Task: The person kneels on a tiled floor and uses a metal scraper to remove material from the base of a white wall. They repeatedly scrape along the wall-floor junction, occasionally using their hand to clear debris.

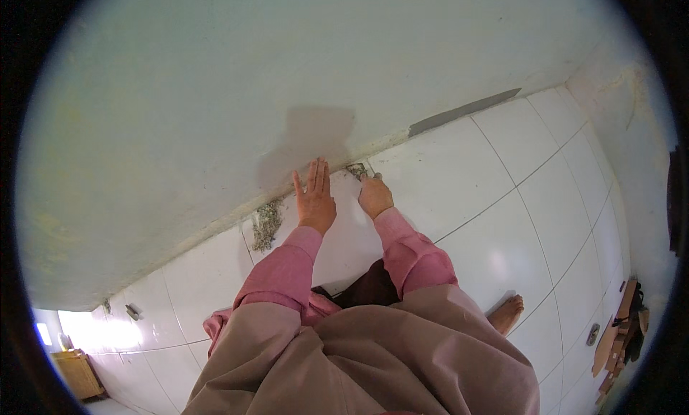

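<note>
My left hand [315, 199] lies with its fingers stretched out, fingertips against the foot of the pale green wall [215, 113]. To its right, my right hand [375, 194] is closed low at the joint between wall and floor. A small piece of something shows at its fingers, mostly hidden, so its kind is unclear. Just beyond those fingers is a small dark, crumbly patch [356, 170] at the wall's foot. A heap of grey crumbled debris [267, 227] lies on the white floor tiles [459, 235], left of my left hand.
A long flat grey strip [463, 114] runs along the wall's foot on the right. A small dark lump [132, 312] lies on the tiles at far left. A wooden box-like piece [77, 374] stands lower left. Brown objects [619, 336] and a bare foot [507, 314] are at right.
</note>
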Demonstrator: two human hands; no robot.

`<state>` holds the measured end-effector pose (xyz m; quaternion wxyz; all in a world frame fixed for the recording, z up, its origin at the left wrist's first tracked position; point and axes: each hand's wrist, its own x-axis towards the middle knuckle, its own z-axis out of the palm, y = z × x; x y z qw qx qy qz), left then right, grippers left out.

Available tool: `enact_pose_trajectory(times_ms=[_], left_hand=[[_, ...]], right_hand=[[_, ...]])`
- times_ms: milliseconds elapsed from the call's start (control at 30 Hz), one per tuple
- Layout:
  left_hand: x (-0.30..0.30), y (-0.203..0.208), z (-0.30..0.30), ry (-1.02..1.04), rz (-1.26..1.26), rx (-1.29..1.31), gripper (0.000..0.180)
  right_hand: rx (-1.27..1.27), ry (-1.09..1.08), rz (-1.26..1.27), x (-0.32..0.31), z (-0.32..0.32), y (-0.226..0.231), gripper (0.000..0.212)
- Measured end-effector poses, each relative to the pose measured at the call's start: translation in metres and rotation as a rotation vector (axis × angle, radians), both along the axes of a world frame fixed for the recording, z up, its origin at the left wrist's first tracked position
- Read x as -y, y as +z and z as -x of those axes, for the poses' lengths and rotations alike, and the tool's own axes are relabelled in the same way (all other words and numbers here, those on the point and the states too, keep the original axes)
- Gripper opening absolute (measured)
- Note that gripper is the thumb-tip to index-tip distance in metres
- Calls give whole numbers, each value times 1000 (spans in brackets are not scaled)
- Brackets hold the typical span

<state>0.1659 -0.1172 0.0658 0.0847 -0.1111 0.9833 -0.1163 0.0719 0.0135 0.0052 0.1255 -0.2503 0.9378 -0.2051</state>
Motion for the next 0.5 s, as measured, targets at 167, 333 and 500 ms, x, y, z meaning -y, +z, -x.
enact_pose_trajectory(times_ms=[167, 333, 500], left_hand=[[-2, -5, 1, -19, 11, -90, 79], [-7, 1, 0, -11, -104, -95, 78], [-11, 10, -7, 19, -214, -153, 76]], right_hand=[[-43, -178, 39, 4, -7, 5, 32], [-86, 20, 227, 3, -12, -2, 30], [-89, -559, 244, -25, 5, -14, 34]])
